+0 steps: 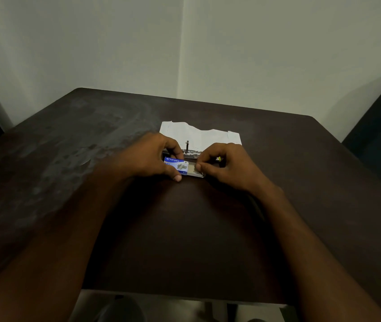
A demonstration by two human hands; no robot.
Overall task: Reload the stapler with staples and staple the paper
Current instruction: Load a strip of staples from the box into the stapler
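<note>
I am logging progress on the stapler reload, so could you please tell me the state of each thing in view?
staple box: on the table, partly opened.
inner tray: partly drawn out to the right.
left hand: grips the box's blue sleeve.
right hand: pinches the tray's exposed end.
stapler: behind the hands, mostly hidden; a metal part stands up, apparently opened.
paper: flat on the table, far edge ragged.

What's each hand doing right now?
Left hand: grips the small blue cardboard staple box.
Right hand: pinches the box's grey inner tray.
</note>
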